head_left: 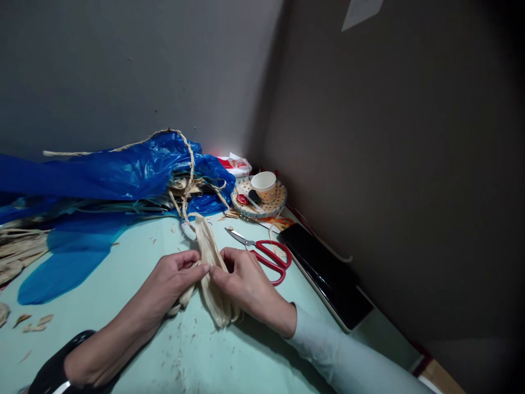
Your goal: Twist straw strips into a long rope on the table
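A pale, dry strip of plant fibre, like corn husk (207, 243), runs between my two hands above the table. My left hand (178, 276) pinches its left edge between thumb and fingers. From the other side my right hand (238, 276) grips it, the two thumbs nearly meeting. The husk's wider end hangs below my hands, and its narrow top reaches toward a braided cord (191, 169) of the same fibre. That cord loops up over a blue plastic bag. Whether husk and cord are joined I cannot tell. Red-handled scissors (268, 257) lie partly open just beyond my right hand.
The blue plastic bag (123, 169) with dry husks spreads across the back left. A woven plate (279, 205) with a paper cup (263, 186) stands by the wall corner. A black phone-like slab (324, 273) lies at right. Husk scraps (39, 324) litter the left.
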The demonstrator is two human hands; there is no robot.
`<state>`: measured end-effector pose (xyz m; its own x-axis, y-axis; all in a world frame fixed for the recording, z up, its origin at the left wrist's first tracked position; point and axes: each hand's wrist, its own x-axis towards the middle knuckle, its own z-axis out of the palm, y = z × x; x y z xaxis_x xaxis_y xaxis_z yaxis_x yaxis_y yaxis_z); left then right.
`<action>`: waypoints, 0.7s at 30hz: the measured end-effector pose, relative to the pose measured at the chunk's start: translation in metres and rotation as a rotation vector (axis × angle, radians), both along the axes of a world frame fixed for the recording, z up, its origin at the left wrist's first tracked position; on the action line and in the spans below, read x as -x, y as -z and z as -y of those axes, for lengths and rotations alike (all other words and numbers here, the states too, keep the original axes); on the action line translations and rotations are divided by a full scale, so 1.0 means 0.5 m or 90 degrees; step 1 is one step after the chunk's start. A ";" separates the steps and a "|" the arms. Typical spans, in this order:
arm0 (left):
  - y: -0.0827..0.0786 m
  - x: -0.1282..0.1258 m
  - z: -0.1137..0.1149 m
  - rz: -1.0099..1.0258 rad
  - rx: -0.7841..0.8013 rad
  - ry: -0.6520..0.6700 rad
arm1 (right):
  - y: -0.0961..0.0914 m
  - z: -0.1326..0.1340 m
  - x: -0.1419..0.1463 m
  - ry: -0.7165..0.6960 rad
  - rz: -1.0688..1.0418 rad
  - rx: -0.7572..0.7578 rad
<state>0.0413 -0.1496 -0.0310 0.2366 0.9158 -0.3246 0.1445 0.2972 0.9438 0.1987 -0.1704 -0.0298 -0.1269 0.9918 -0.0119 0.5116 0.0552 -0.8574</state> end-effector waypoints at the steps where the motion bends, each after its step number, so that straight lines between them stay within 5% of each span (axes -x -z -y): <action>1: 0.001 -0.001 0.001 0.005 -0.003 -0.001 | 0.000 0.002 0.001 0.003 0.004 -0.010; 16: 0.006 -0.002 -0.012 -0.037 -0.030 -0.019 | -0.012 0.007 0.009 0.038 -0.118 -0.019; 21: 0.026 0.002 -0.016 -0.028 -0.050 -0.033 | -0.039 0.013 -0.014 -0.109 -0.299 0.035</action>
<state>0.0404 -0.1417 -0.0442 0.1745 0.9495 -0.2606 0.1728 0.2310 0.9575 0.2056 -0.1767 -0.0102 -0.2915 0.9560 0.0332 0.0576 0.0522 -0.9970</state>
